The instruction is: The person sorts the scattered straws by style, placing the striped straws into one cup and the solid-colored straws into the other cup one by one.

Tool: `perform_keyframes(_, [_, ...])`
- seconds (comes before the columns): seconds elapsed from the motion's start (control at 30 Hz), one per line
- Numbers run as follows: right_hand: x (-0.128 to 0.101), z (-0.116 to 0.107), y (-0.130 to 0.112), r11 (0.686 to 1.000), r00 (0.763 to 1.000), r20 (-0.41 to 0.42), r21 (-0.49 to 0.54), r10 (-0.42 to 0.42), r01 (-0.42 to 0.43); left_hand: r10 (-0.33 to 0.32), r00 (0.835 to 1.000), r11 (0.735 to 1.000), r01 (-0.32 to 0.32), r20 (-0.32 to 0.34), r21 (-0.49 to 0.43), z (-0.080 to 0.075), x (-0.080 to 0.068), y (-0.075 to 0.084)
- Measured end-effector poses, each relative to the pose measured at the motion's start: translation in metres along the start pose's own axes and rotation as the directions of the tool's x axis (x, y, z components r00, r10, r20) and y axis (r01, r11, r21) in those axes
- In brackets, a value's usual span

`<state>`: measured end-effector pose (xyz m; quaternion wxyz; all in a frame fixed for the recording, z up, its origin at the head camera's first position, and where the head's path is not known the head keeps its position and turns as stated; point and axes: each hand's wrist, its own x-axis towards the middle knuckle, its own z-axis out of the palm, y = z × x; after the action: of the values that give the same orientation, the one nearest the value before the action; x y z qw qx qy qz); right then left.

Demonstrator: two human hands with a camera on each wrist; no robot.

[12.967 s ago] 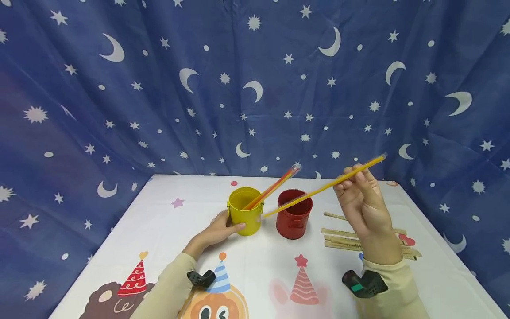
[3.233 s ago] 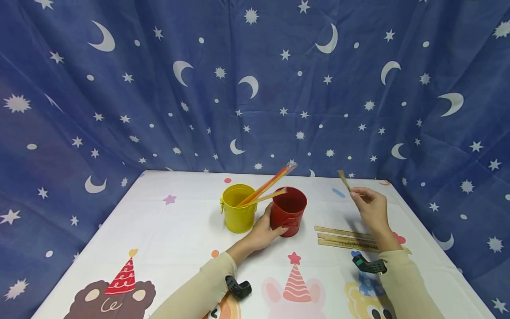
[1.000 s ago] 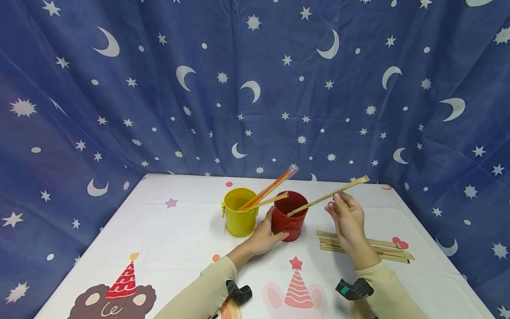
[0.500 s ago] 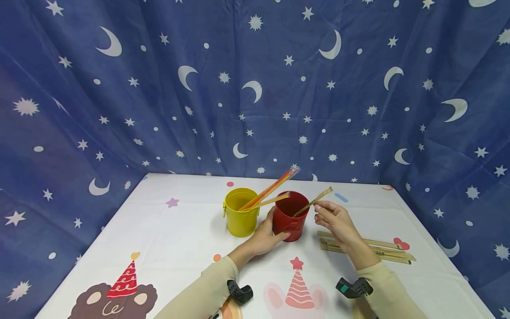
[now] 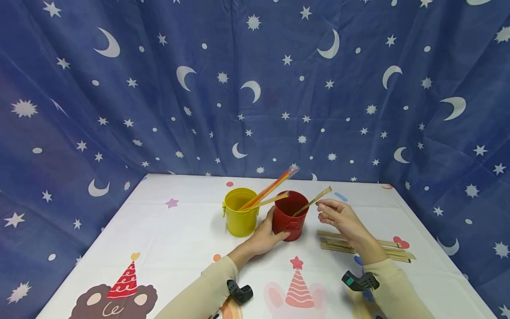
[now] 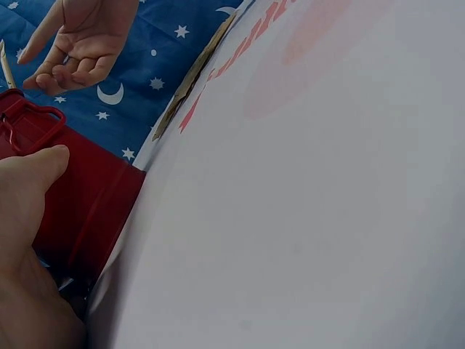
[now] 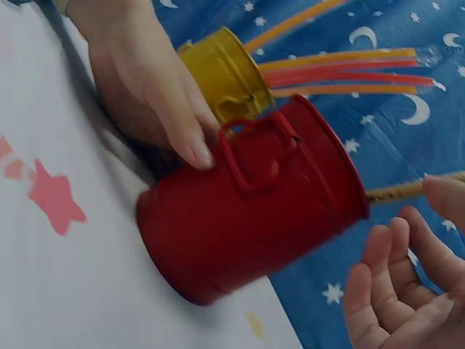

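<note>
My left hand (image 5: 260, 240) grips the side of a small red metal bucket (image 5: 287, 225), its thumb near the wire handle. One thin tan paper-wrapped stick (image 5: 323, 193) leans in that bucket, its upper end past the right rim. Beside the stick is my right hand (image 5: 344, 221), fingers loosely bent. The left wrist view shows this right hand (image 6: 91, 43) apart from the stick (image 6: 7, 67). A yellow bucket (image 5: 241, 223) stands just left of the red one, with several plastic-wrapped orange and red straws (image 5: 272, 189) slanting out of it. The stick's lower end is inside the red bucket.
Several more paper-wrapped sticks (image 5: 382, 252) lie on the table at the right, beneath and behind my right forearm. The white tablecloth (image 5: 191, 230) bears printed cartoon animals and party hats. A blue curtain (image 5: 159, 110) with moons and stars hangs behind the table.
My right hand carried a paper-wrapped stick to the red bucket, lowered it in and let go, then drew slightly right. Earlier, my left hand moved from the yellow bucket to the red one.
</note>
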<state>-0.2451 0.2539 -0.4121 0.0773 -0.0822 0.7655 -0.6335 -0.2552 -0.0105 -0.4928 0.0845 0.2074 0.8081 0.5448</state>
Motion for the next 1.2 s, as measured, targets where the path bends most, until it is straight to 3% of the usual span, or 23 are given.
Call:
perform_keyframes(0.27, [0.003, -0.025, 0.007, 0.982, 0.995, 0.096, -0.184, -0.013, 0.031, 0.002, 1.000, 1.000, -0.002, 0.002, -0.006, -0.002, -0.002, 0.004])
perform_keyframes(0.47, [0.004, -0.048, 0.018, 0.957, 0.972, 0.236, -0.276, -0.022, 0.089, 0.007, 1.000, 1.000, -0.007, 0.004, -0.016, -0.003, -0.003, 0.004])
perform_keyframes(0.6, [0.005, -0.065, 0.029, 0.936, 0.958, 0.283, -0.323, -0.042, 0.136, 0.011, 1.000, 1.000, -0.011, 0.003, -0.014, -0.004, -0.002, 0.004])
perform_keyframes(0.9, [0.005, -0.085, 0.049, 0.879, 0.958, 0.286, -0.451, -0.023, 0.156, 0.025, 1.000, 1.000, -0.025, 0.001, 0.001, -0.004, -0.002, 0.004])
perform_keyframes(1.2, [-0.003, -0.092, 0.057, 0.831, 0.983, 0.145, -0.556, 0.116, -0.016, 0.020, 1.000, 1.000, -0.020, 0.006, -0.004, 0.000, 0.000, 0.002])
